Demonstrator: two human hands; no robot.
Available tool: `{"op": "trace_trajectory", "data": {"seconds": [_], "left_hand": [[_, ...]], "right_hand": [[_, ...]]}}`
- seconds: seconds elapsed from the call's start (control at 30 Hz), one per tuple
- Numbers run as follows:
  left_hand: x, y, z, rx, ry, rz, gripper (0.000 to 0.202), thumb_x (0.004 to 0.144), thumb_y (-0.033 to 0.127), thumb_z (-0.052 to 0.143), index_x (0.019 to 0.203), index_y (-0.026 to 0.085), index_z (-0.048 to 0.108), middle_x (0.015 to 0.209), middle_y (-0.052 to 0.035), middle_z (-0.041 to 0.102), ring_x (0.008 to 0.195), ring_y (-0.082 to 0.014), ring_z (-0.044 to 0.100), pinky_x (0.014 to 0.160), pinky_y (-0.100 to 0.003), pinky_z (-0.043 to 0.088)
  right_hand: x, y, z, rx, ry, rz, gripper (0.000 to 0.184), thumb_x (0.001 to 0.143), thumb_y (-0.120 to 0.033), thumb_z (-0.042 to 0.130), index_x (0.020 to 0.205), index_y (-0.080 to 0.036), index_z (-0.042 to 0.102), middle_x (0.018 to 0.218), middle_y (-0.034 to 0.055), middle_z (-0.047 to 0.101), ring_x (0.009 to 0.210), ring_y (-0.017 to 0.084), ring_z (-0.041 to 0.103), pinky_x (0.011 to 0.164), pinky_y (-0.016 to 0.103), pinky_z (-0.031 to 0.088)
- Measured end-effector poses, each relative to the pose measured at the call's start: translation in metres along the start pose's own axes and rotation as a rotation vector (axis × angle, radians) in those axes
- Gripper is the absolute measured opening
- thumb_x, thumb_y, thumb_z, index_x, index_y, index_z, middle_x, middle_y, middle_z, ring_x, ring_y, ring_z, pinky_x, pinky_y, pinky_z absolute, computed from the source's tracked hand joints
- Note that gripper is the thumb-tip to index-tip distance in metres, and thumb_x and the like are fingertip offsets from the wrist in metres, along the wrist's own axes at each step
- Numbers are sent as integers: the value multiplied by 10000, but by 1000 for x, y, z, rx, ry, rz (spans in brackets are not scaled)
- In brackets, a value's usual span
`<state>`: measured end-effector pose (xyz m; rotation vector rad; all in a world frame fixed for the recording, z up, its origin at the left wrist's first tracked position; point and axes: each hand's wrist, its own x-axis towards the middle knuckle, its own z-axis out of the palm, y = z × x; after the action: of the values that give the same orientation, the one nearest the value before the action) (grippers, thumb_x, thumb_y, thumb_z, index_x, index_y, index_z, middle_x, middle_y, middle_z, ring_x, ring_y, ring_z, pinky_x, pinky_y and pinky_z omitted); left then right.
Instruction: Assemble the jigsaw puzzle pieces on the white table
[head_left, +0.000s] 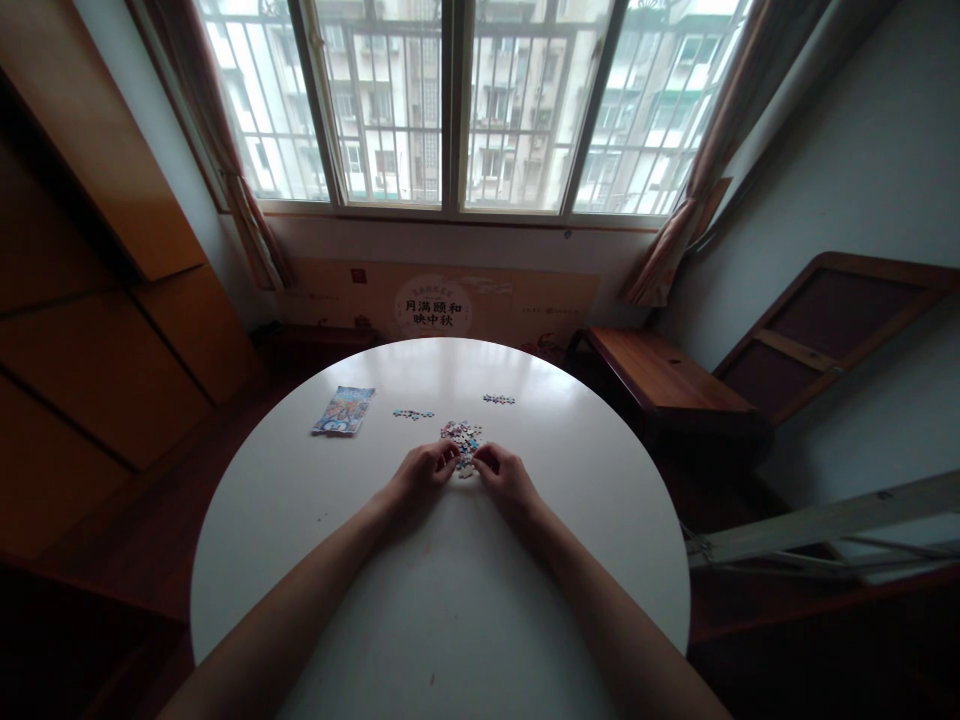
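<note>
A loose heap of small jigsaw puzzle pieces (460, 434) lies on the white round table (442, 600), some pieces light-backed and others coloured. My left hand (429, 466) is at the heap's left edge, fingers curled in towards the thumb. From the right, my right hand (501, 468) meets the near side of the heap with its fingertips closed together. Anything between the fingers of either hand is too small to make out. Beyond the heap lie two short rows of pieces, a left row (413, 414) and a right row (499, 399).
A blue and orange printed packet (344, 411) lies towards the table's far left. A wooden bench (651, 368) stands beyond the right edge, and a pale metal frame (817, 520) is close by on the right. Orange cabinets (112, 390) line the left side.
</note>
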<state>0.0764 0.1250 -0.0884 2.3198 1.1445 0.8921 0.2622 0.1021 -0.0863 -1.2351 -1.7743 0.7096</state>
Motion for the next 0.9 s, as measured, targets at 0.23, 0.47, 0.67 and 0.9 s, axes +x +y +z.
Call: {"op": "trace_trajectory", "data": {"seconds": [0.23,0.47,0.67,0.9], "left_hand": [[0,1,-1,0,-12,-7,168,844,281,494,896,164,603,680,-11,618,587,-107,556,587,-197,418],[0,2,-2,-5,-13,-1,157,843,272,493,887,164,598,677,-7,613,581,-103,549,584,-195,416],[0,2,-1,-1,-6,-3,152,840,269,497,888,169,601,677,-6,615,583,-103,549,587,-196,420],[0,5,-3,1,-16,-10,160,838,275,497,881,165,605,680,-8,621,581,-103,551,587,-195,424]], "right_hand": [[0,-4,-1,-1,-2,8,135,766,-253,521,793,-152,607,680,17,612,619,130,532,609,241,411],[0,-5,0,-3,-3,17,151,766,-269,518,791,-151,610,674,14,606,606,126,523,596,237,407],[-1,-5,0,-8,-7,14,154,768,-273,517,795,-152,609,680,13,605,610,124,518,601,237,406],[-1,-6,-1,-17,-4,12,156,760,-261,512,797,-149,614,692,16,611,618,124,519,609,238,407]]}}
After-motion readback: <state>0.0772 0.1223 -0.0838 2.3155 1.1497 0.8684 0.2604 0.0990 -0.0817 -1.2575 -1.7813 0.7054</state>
